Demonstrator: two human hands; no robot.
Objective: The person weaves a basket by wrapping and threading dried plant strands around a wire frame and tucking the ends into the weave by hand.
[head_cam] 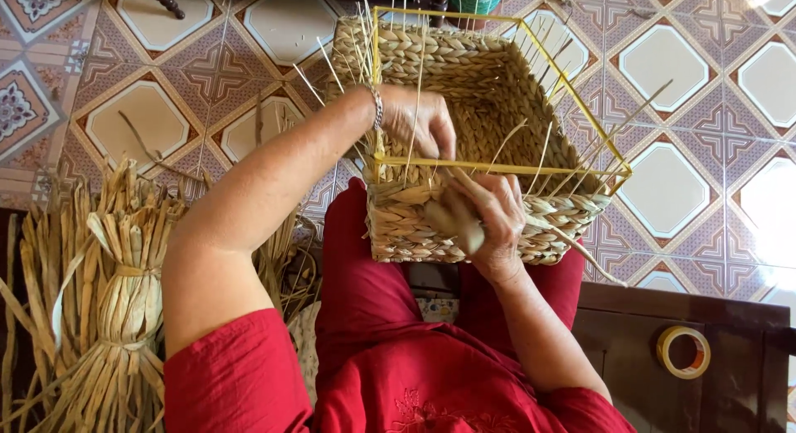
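A square woven straw basket (464, 76) rests on my lap, built around a yellow wire frame (497, 166) with thin upright stakes sticking out of its walls. My left hand (419, 122), with a bracelet at the wrist, reaches over the near rim and pinches the stakes just inside the frame. My right hand (489, 221) presses against the near outer wall and grips a flat dried straw strand (452, 217) that runs into the weave.
A tied bundle of dried straw leaves (116, 308) stands on the floor at my left. A roll of tape (684, 352) lies on a dark wooden bench (663, 317) at my right. Patterned floor tiles (713, 85) surround the basket.
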